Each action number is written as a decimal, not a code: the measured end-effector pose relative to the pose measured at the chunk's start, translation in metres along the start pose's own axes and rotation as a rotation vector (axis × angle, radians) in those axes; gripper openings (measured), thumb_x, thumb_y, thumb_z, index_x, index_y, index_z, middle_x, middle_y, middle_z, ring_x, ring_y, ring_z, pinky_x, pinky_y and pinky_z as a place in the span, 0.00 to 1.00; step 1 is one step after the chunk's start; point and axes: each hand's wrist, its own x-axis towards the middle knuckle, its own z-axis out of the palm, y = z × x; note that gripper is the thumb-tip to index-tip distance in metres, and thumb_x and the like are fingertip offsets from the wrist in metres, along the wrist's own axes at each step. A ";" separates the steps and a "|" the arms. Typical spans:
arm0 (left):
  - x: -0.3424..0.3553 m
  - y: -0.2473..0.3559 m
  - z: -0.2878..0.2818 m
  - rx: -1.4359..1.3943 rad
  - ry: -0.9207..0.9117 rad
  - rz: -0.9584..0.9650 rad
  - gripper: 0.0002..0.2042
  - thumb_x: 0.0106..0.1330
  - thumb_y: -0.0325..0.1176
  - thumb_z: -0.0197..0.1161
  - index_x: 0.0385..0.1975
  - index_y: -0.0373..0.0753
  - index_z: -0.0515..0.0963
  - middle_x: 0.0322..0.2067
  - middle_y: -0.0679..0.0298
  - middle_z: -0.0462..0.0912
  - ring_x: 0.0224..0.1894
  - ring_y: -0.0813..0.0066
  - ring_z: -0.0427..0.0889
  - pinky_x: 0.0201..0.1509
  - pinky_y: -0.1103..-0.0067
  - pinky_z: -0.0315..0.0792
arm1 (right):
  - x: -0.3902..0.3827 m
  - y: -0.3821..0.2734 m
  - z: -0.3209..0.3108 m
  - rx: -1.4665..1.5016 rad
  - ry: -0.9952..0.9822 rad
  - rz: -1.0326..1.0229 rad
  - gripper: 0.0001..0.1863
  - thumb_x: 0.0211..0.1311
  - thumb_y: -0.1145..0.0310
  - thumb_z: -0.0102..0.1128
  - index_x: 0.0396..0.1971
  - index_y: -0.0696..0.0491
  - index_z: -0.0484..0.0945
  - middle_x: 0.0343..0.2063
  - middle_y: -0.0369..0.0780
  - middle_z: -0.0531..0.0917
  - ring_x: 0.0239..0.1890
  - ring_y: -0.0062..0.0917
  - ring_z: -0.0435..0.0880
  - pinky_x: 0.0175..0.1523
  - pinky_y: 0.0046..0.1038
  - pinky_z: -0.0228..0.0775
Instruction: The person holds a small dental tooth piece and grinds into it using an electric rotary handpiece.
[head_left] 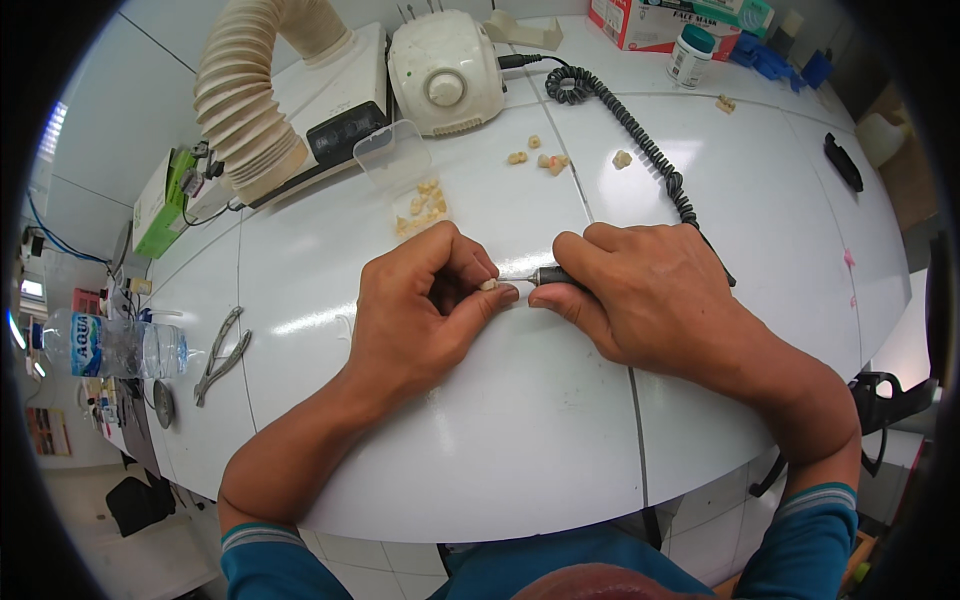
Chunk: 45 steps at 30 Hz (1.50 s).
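Between the thumb and fingers of my left hand [415, 295] I pinch a small cream dental crown [489, 285]; the fingers hide part of it. My right hand [650, 290] is wrapped round a black rotary handpiece [552, 276], held nearly level. Its thin metal bur [517, 279] points left at the crown, and whether the tip touches cannot be made out. From the handpiece a coiled black cord [640, 125] runs back to a cream control unit [446, 75]. Beyond my left hand lies a clear plastic box [395, 155] with several tooth-coloured pieces [425, 205].
More tooth pieces [552, 163] lie on the white table [480, 440] past my hands. At left are pliers [222, 357] and a plastic bottle [115, 345]. A ribbed hose [245, 95] rises at the back left. A green-lidded jar [691, 55] stands at the back right.
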 end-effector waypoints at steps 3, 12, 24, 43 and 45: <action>0.000 0.000 0.000 -0.003 0.001 -0.003 0.12 0.69 0.22 0.81 0.36 0.36 0.79 0.40 0.64 0.88 0.37 0.86 0.83 0.40 0.85 0.78 | 0.000 0.001 0.002 0.001 0.015 -0.011 0.24 0.81 0.44 0.63 0.40 0.52 0.86 0.28 0.43 0.89 0.29 0.42 0.92 0.32 0.42 0.81; 0.000 -0.001 0.001 -0.034 0.027 0.034 0.13 0.67 0.24 0.82 0.35 0.36 0.79 0.36 0.66 0.88 0.31 0.87 0.80 0.34 0.84 0.74 | 0.000 -0.002 -0.002 0.008 -0.019 0.013 0.24 0.81 0.44 0.63 0.40 0.52 0.86 0.28 0.44 0.89 0.29 0.42 0.91 0.32 0.43 0.81; 0.000 0.003 0.000 0.016 0.031 0.063 0.13 0.67 0.25 0.83 0.35 0.37 0.80 0.35 0.67 0.88 0.30 0.87 0.79 0.32 0.83 0.73 | 0.000 0.000 0.000 0.005 -0.004 0.007 0.24 0.81 0.43 0.64 0.38 0.52 0.85 0.27 0.43 0.88 0.27 0.42 0.90 0.31 0.43 0.79; 0.000 0.004 -0.002 0.044 -0.003 0.038 0.12 0.67 0.25 0.83 0.36 0.37 0.80 0.36 0.68 0.88 0.33 0.88 0.79 0.36 0.85 0.74 | 0.001 -0.001 -0.001 0.004 -0.029 0.012 0.24 0.81 0.43 0.64 0.38 0.52 0.85 0.26 0.42 0.87 0.26 0.39 0.90 0.29 0.41 0.79; 0.000 0.003 -0.001 0.026 0.001 0.043 0.13 0.67 0.25 0.83 0.36 0.37 0.80 0.36 0.68 0.88 0.33 0.88 0.79 0.36 0.85 0.73 | 0.000 -0.001 -0.001 -0.004 -0.014 0.006 0.24 0.81 0.43 0.64 0.38 0.52 0.85 0.26 0.42 0.87 0.26 0.39 0.90 0.29 0.41 0.79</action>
